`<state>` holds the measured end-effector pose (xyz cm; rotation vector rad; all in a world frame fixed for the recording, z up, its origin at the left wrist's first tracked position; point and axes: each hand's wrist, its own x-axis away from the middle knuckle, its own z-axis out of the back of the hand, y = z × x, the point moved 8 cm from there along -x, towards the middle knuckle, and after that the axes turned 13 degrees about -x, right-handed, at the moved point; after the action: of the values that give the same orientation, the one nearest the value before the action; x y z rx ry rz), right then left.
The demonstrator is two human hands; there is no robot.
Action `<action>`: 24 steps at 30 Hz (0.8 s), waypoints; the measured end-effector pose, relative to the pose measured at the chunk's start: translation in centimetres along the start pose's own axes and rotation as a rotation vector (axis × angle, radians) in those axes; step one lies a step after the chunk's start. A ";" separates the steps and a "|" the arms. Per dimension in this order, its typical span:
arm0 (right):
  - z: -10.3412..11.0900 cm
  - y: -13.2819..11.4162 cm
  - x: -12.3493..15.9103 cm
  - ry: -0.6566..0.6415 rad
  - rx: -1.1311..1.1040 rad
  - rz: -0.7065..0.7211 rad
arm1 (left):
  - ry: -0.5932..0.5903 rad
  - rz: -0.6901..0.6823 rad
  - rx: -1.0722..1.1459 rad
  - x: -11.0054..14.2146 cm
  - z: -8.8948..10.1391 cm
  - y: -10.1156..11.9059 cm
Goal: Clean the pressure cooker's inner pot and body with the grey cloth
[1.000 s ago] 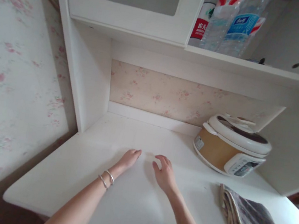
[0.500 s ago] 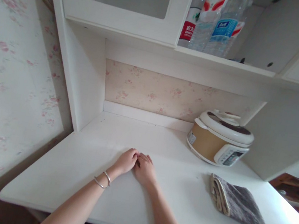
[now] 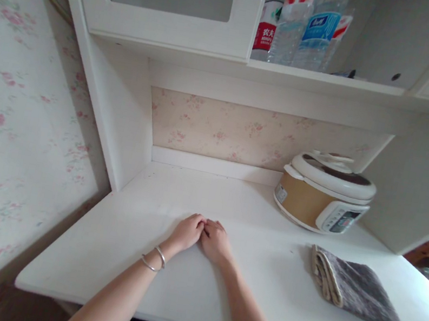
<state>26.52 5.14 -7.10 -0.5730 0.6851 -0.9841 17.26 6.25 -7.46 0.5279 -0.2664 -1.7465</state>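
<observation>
My left hand [image 3: 188,232] and my right hand [image 3: 216,240] rest together on the white desktop [image 3: 124,233], touching at the fingers. Both have their fingers curled in, and no object shows in either. A silver bracelet [image 3: 154,260] circles my left wrist. To the right of my right hand, well apart from it, lies a folded grey-brown cloth [image 3: 361,289]. Behind the cloth stands an electric cooker [image 3: 307,198] with a gold body, white lid and front control panel.
Above the desk hangs a white cabinet [image 3: 170,30]; its open compartment holds several plastic bottles [image 3: 287,35]. A white side panel [image 3: 119,112] and flowered wall [image 3: 6,147] bound the left. Another panel [image 3: 421,178] rises on the right.
The camera view has shifted slightly, so the cooker, cloth and hands appear a little further right. My hands stay together on the desktop.
</observation>
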 end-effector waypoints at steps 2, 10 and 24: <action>0.0 0.0 0.0 -0.001 0.000 0.002 | 0.001 -0.002 -0.007 0.0 0.0 0.0; 0.1 -0.1 0.1 0.006 -0.001 0.023 | 0.016 -0.044 -0.004 0.0 -0.1 0.1; 0.2 -0.2 0.1 0.010 0.009 0.028 | 0.010 -0.029 -0.019 0.1 0.3 0.4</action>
<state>26.59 4.94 -6.90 -0.5493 0.6956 -0.9639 17.47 5.98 -7.08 0.5288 -0.2361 -1.7724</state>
